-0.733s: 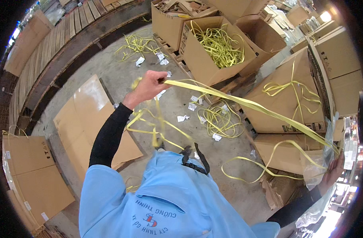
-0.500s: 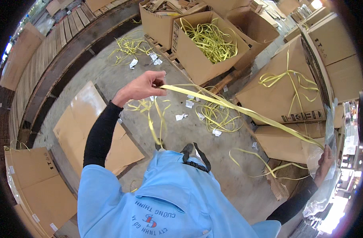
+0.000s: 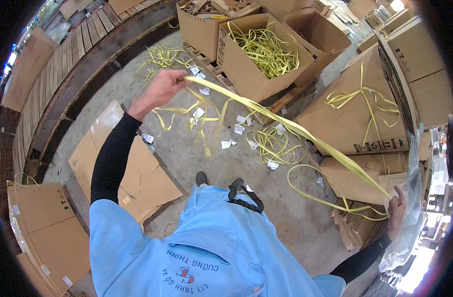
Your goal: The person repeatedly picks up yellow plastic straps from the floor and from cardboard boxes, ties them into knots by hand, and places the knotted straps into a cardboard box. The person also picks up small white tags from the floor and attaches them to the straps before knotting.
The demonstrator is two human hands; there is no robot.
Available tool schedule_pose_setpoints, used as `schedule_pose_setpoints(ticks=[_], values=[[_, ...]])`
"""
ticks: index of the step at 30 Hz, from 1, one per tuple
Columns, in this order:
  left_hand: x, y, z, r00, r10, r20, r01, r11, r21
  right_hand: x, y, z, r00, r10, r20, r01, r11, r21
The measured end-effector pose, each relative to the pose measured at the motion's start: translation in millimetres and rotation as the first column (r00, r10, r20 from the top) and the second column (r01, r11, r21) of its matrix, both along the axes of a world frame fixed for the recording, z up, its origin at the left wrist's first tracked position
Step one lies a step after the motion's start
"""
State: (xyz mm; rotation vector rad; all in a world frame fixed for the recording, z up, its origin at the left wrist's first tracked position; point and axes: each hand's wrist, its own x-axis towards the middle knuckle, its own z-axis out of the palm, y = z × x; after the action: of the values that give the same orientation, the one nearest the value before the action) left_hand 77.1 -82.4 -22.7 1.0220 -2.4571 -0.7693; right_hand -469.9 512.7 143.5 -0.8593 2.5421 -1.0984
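My left hand [image 3: 159, 89] is raised at upper left and grips one end of a long yellow plastic strap [image 3: 286, 126]. The strap runs taut across to my right hand [image 3: 396, 210] at the right edge. That hand grips the strap's other end together with a clear plastic bag [image 3: 409, 198]. Loose strap ends dangle in loops below my left hand. An open cardboard box [image 3: 246, 74] stuffed with yellow straps stands ahead on a pallet.
Flattened cardboard sheets [image 3: 132, 168] lie on the concrete floor at left. More straps [image 3: 273, 146] and scraps of white paper litter the floor. Large cartons [image 3: 355, 114] are stacked at right, one with a strap draped on it. A wooden pallet ramp [image 3: 63, 74] runs along the left.
My left hand has stayed high holding the strap. My right hand has drawn its end further right and down, stretching the strap tighter. The view has shifted slightly.
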Motion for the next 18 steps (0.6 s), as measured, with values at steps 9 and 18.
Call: schedule_pose_setpoints(ticks=[9, 18], values=[[59, -49, 87, 0.902, 0.412, -0.129, -0.372, 0.591, -0.716, -15, -4, -42, 0.967, 0.18, 0.183, -0.187, 0.982, 0.021], [15, 22, 122, 0.991, 0.01, -0.135, -0.039, 0.976, -0.216, 44, -101, -48, 0.972, 0.23, -0.038, -0.231, 0.973, -0.023]])
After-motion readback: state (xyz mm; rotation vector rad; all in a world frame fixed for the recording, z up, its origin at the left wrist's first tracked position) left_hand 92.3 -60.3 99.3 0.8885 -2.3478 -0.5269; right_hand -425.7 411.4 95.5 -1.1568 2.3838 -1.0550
